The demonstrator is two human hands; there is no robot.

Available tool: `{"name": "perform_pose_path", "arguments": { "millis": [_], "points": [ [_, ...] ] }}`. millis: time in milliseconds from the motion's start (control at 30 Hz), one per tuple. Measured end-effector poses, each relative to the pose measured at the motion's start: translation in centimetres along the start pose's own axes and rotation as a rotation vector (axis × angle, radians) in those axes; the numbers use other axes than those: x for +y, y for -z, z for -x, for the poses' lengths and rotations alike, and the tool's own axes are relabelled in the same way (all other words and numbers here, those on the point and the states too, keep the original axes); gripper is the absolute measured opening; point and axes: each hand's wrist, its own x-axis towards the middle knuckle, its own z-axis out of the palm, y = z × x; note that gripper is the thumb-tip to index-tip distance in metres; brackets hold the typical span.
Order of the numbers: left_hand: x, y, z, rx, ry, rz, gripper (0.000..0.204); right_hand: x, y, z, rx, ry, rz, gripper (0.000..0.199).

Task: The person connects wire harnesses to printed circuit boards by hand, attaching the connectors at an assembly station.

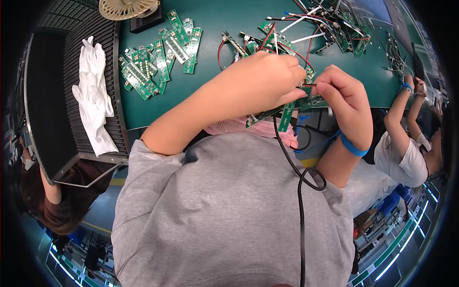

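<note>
My left hand (267, 79) is closed around a narrow green circuit board (288, 115) that sticks out below the fist, over the near edge of the green table (210, 81). My right hand (346, 95), with a blue wrist strap (353, 147), pinches a thin red-and-black wire end (308, 84) right beside the left fingers. A second green board (313, 101) lies just under the two hands. What the fingers do at the board is hidden.
A pile of green boards (158, 60) lies at the left of the table, another with red and white wires (311, 28) at the far right. White gloves (93, 93) rest on a black ribbed tray (52, 95). Another person (411, 143) works at the right; a black cable (301, 201) hangs down my front.
</note>
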Motion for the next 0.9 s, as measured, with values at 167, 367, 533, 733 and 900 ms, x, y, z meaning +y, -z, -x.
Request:
{"name": "perform_pose_path", "arguments": {
  "millis": [167,367,533,733,900],
  "points": [
    [-0.2,-0.4,-0.3,0.053,0.000,0.014,0.024,0.2,-0.1,0.2,0.014,0.094,-0.026,0.010],
    [0.2,0.2,-0.5,-0.079,0.015,0.198,0.024,-0.1,0.4,0.3,-0.019,0.117,0.018,0.010],
    [0.1,0.0,-0.4,-0.064,-0.030,0.133,0.024,-0.4,0.4,0.5,-0.047,0.098,0.004,0.009],
    [0.0,-0.4,-0.3,-0.074,0.005,0.049,0.024,0.2,0.0,0.3,-0.026,0.136,0.039,0.007],
    [0.4,-0.9,-0.3,-0.098,0.039,-0.036,0.025,0.5,-0.3,0.3,-0.047,0.200,0.126,0.006]
  ]
}}
